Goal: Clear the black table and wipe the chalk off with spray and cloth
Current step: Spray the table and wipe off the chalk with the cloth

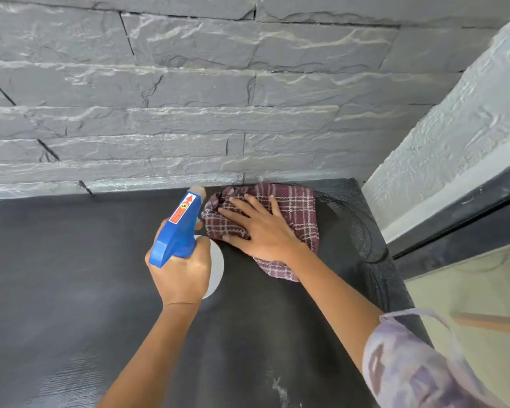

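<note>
The black table fills the lower part of the view and runs up to a stone wall. My left hand grips a spray bottle with a blue trigger head and a white body, held above the table's middle, nozzle toward the wall. My right hand lies flat, fingers spread, on a maroon checked cloth pressed onto the far right corner of the table. Faint white chalk smears show near the front edge. A thin wet arc shines to the right of the cloth.
A grey stone-look wall stands directly behind the table. On the right a pale textured wall and a black frame border the table's right edge, with a yellowish floor below.
</note>
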The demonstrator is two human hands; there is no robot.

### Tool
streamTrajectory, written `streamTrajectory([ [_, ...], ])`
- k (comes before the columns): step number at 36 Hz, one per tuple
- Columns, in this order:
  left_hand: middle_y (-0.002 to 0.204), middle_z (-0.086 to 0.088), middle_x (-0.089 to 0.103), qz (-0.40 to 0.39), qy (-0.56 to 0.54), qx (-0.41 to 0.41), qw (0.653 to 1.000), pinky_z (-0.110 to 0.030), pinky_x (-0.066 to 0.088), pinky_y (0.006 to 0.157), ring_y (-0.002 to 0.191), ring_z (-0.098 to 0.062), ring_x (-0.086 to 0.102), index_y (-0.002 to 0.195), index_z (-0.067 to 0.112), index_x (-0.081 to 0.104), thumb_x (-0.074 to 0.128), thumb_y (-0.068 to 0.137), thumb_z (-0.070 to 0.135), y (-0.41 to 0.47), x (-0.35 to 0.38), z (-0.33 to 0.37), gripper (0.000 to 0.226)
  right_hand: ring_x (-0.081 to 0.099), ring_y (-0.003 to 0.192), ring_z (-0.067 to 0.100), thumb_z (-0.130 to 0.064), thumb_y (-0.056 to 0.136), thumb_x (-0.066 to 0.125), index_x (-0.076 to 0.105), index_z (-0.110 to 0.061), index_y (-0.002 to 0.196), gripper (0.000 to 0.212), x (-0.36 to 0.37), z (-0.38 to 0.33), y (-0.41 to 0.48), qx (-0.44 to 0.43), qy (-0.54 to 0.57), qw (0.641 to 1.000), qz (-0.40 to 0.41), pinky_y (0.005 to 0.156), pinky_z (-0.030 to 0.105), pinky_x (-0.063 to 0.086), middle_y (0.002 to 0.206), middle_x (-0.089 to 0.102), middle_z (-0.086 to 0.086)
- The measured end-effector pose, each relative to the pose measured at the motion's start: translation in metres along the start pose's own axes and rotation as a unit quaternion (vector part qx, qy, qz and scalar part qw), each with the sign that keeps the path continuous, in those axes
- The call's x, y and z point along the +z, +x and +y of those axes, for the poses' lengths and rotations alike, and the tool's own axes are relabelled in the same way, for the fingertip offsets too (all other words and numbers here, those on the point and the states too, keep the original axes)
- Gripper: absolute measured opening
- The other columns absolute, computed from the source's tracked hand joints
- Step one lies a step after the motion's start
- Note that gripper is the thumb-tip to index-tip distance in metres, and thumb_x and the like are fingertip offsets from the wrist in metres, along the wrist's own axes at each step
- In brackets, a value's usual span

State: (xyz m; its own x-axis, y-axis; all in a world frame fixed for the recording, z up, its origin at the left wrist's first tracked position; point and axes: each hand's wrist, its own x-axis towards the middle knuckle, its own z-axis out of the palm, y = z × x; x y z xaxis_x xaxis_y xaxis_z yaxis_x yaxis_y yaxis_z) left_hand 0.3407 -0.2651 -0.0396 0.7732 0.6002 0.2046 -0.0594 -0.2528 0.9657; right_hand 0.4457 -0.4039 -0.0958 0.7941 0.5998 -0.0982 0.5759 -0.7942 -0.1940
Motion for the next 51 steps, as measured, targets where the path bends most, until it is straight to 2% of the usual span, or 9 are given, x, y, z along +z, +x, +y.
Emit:
streamTrajectory([
  [5,0.077,0.023,0.063,-0.006,-0.003,0.006,1.000,0.002,0.035,0.074,0.077,0.010,0.058,0.089,0.020,0.059,0.051,0.069,0.014,-0.001,-0.001,0.000,0.023,0.001,0.145,0.016,-0.076,0.084,0.009,0.010,-0.040,0.147,0.072,-0.008,0.078,-0.038,0.183,-0.046,0.982,0.025,0.105,0.065,-0.007,0.157,0.002,-0.012],
  [9,0.082,0.017,0.062,0.002,0.004,0.018,1.000,0.001,0.036,0.072,0.077,0.011,0.058,0.087,0.029,0.057,0.052,0.070,0.012,-0.002,0.000,0.000,0.024,0.010,0.143,0.026,-0.062,0.091,0.030,0.022,-0.028,0.146,0.066,-0.020,0.138,-0.063,0.356,0.028,0.930,0.084,0.109,0.065,0.015,0.157,0.013,0.000],
  [12,0.076,0.024,0.064,0.007,0.001,0.004,1.000,0.003,0.035,0.072,0.077,0.012,0.058,0.091,0.021,0.059,0.052,0.070,0.013,-0.003,0.000,-0.001,0.023,0.008,0.142,0.031,-0.051,0.095,0.032,0.020,-0.023,0.148,0.061,-0.021,0.130,-0.050,0.390,0.031,0.916,0.082,0.110,0.062,0.012,0.157,0.014,0.003],
  [20,0.077,0.031,0.064,-0.001,0.001,-0.006,1.000,0.002,0.036,0.075,0.077,0.011,0.057,0.094,0.016,0.060,0.050,0.066,0.029,-0.002,-0.001,-0.002,0.033,-0.006,0.145,0.020,-0.055,0.095,0.025,0.016,-0.032,0.148,0.059,-0.003,0.028,-0.019,0.079,-0.014,0.997,0.000,0.111,0.055,-0.011,0.158,0.007,-0.006],
  [23,0.083,0.011,0.064,-0.005,0.009,0.009,1.000,0.001,0.037,0.076,0.078,0.010,0.058,0.095,0.014,0.059,0.051,0.069,0.018,-0.002,-0.001,-0.001,0.027,-0.002,0.145,0.016,-0.058,0.093,0.027,0.016,-0.038,0.146,0.058,-0.005,0.023,-0.013,0.029,0.008,0.999,-0.020,0.112,0.057,0.013,0.157,0.009,-0.011],
  [26,0.085,0.007,0.064,-0.009,0.008,0.012,1.000,-0.001,0.037,0.078,0.079,0.009,0.058,0.094,0.017,0.058,0.050,0.069,0.023,-0.002,0.000,0.000,0.027,-0.006,0.144,0.013,-0.066,0.091,0.021,0.011,-0.038,0.147,0.064,-0.015,0.056,-0.021,0.124,0.041,0.991,-0.003,0.101,0.057,0.037,0.157,0.001,-0.014],
  [36,0.085,0.012,0.063,0.000,0.004,0.013,1.000,0.003,0.035,0.074,0.080,0.011,0.058,0.094,0.015,0.059,0.050,0.069,0.028,-0.003,0.000,0.000,0.030,0.011,0.143,0.029,-0.049,0.096,0.026,0.013,-0.018,0.149,0.063,-0.024,0.129,-0.047,0.455,0.045,0.885,0.085,0.114,0.052,0.011,0.158,0.010,0.004],
  [46,0.081,0.002,0.063,0.004,0.020,-0.001,1.000,0.003,0.035,0.072,0.075,0.009,0.057,0.091,0.010,0.059,0.051,0.068,0.012,-0.004,0.001,0.004,0.025,-0.007,0.144,0.025,-0.056,0.093,0.018,0.009,-0.026,0.149,0.064,-0.002,-0.004,0.017,0.127,-0.002,0.992,0.004,0.110,0.057,-0.011,0.159,0.002,-0.002],
  [51,0.077,-0.019,0.058,0.016,0.049,-0.007,0.999,0.003,0.032,0.066,0.069,-0.020,0.048,0.087,-0.006,0.057,0.051,0.066,0.013,-0.001,0.001,0.002,0.029,-0.003,0.145,0.024,-0.051,0.096,0.024,0.012,-0.030,0.149,0.059,0.003,-0.042,0.049,0.026,0.003,0.999,-0.025,0.112,0.057,-0.011,0.159,0.006,-0.005],
])
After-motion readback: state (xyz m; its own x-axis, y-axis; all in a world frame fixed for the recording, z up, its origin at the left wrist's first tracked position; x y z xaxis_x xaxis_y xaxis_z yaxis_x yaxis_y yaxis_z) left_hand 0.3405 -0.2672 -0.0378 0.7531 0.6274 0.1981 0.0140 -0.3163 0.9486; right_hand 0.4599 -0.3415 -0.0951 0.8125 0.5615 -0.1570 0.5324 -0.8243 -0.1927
